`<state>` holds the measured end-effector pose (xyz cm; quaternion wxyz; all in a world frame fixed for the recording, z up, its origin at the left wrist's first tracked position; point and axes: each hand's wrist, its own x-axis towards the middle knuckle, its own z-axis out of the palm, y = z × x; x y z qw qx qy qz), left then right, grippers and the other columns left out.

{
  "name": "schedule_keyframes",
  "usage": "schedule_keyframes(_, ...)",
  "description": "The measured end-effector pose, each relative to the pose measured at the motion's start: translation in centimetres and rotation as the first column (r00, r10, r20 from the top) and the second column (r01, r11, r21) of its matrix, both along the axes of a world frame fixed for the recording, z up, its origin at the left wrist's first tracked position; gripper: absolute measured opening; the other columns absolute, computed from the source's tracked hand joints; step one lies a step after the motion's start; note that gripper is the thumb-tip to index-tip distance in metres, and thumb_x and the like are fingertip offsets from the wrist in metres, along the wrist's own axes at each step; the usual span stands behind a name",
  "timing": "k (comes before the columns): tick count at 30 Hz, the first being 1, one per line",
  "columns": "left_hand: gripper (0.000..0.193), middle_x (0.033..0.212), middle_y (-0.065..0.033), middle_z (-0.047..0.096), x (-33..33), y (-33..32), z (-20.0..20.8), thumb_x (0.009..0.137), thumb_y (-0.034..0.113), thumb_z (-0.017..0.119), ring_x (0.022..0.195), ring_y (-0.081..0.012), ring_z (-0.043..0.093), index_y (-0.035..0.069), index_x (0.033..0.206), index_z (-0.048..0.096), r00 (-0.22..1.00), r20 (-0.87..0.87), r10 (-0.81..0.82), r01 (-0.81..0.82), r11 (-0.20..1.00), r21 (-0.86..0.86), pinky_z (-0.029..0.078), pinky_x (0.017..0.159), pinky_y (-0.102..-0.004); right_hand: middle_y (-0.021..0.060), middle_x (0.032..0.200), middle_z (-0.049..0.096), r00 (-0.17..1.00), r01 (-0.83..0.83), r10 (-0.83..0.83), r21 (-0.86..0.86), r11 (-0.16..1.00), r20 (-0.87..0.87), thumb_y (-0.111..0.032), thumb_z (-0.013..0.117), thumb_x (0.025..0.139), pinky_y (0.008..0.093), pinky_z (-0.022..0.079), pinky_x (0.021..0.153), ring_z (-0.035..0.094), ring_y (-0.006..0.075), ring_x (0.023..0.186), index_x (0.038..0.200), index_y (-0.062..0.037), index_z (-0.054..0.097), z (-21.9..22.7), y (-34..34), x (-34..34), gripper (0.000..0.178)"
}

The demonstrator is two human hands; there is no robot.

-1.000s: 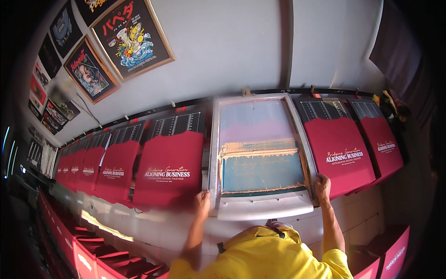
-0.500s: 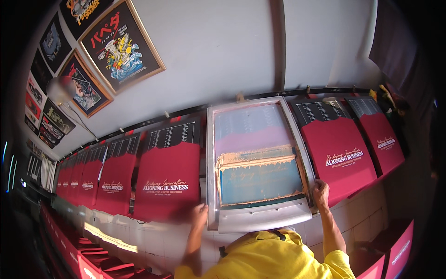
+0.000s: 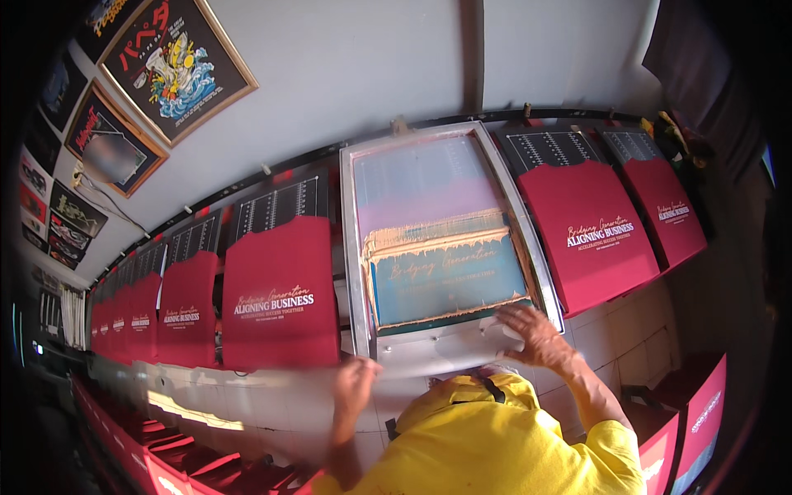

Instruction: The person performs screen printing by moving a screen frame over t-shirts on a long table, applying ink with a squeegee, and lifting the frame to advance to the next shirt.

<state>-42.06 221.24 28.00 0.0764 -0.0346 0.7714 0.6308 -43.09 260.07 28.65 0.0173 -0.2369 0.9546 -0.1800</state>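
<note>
A screen-printing frame [image 3: 353, 206] with pale metal edges lies over a shirt board in front of me. Its mesh shows a blue-green stencil panel [image 3: 450, 285] bordered by peach-coloured ink. A pale strip [image 3: 437, 351] runs along its near end. My right hand [image 3: 536, 337] reaches over the near right corner, fingers spread, with nothing visible in them. Close to the near left corner is my left hand [image 3: 355, 386], its fingers curled in. Whether it grips the frame or anything else is hidden.
Red printed shirts on black boards stand in a row, a nearby shirt [image 3: 280, 289] on the left and another [image 3: 586, 231] on the right. A rail [image 3: 318, 153] runs behind them by the wall. More red shirts [image 3: 148, 445] hang lower left; framed posters [image 3: 177, 66] hang above.
My right hand has left the frame's right side, moved inward over its near end and spread its fingers. My left hand sits slightly lower relative to the frame. The whole view has shifted.
</note>
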Motion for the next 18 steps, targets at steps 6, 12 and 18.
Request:
schedule_keyframes(6, 0.031, 0.096, -0.0049, 0.068, 3.1, 5.8, -5.1, 0.104, 0.024, 0.048, 0.083, -0.0073, 0.059, 0.001, 0.119, 0.063, 0.753, 0.255, -0.606, 0.577, 0.795, 0.185, 0.048, 0.076, -0.0236, 0.0096, 0.138, 0.054, 0.975, -0.214, 0.220, 0.209, 0.954, -0.005, -0.023, 0.071, 0.078, 0.0443, 0.047, 0.099, 0.050, 0.0283, 0.124, 0.134, -0.0113, 0.050, -0.1, -3.4, -0.2, 0.061)
schedule_keyframes(12, 0.036, 0.099, -0.0046, 0.065, 3.1, 10.5, -10.2, 0.107, 0.026, 0.039, 0.077, -0.0077, 0.054, 0.002, 0.127, 0.058, 0.773, 0.260, -0.579, 0.390, 0.757, 0.524, 0.045, 0.071, -0.0216, 0.0069, 0.094, 0.062, 0.978, -0.041, 0.070, 0.147, 0.988, -0.198, -0.010, 0.064, 0.072, 0.0402, 0.053, 0.078, 0.061, 0.0259, 0.091, 0.101, -0.0073, 0.060, 0.0, -5.8, -2.4, 0.029)
schedule_keyframes(18, 0.038, 0.078, 0.0002, 0.058, 2.4, 11.6, -8.3, 0.108, 0.030, 0.034, 0.057, -0.0060, 0.040, 0.002, 0.110, 0.060, 0.757, 0.475, -0.450, 0.098, 0.796, 0.598, 0.033, 0.053, -0.0202, 0.0047, 0.088, 0.062, 0.904, 0.009, 0.018, 0.062, 0.998, -0.428, -0.012, 0.065, 0.072, 0.0363, 0.053, 0.072, 0.062, 0.0232, 0.082, 0.087, -0.0093, 0.059, -0.5, -5.4, -7.6, 0.016)
